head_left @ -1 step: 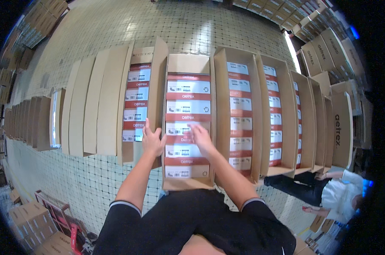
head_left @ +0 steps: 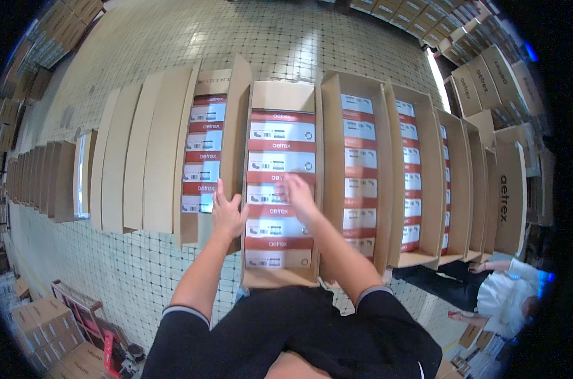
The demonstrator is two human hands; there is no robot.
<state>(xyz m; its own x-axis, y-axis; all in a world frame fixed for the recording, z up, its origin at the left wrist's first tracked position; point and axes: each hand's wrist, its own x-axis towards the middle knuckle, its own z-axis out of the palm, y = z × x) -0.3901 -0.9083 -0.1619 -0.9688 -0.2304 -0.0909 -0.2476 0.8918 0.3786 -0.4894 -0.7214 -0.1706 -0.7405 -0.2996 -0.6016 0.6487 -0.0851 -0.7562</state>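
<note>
- Boxes (head_left: 275, 227), red and white, fill the middle carton (head_left: 280, 278), directly in front of the person; five show in one row, labels facing up.
- The right hand (head_left: 301, 194) is over the third box from the far end, fingertips bent towards its label. They are blurred: I cannot tell whether they grip, touch or hover.
- The left hand (head_left: 228, 215) is spread wide, apparently empty, by the near end of the left carton (head_left: 237, 107); contact with the box there is unclear.
- The step in hand seems to be checking or straightening the middle row by touch; the next move would call for light, flat fingers and care with the carton walls.
- More open cartons (head_left: 329, 120) of boxes stand to the right, their deeper contents hidden by walls.
- Lower right, a co-worker (head_left: 504, 287) is bent by the lens, hands small and indistinct.
- Lower left, a red cart (head_left: 109, 354) is partly cut off.
</note>
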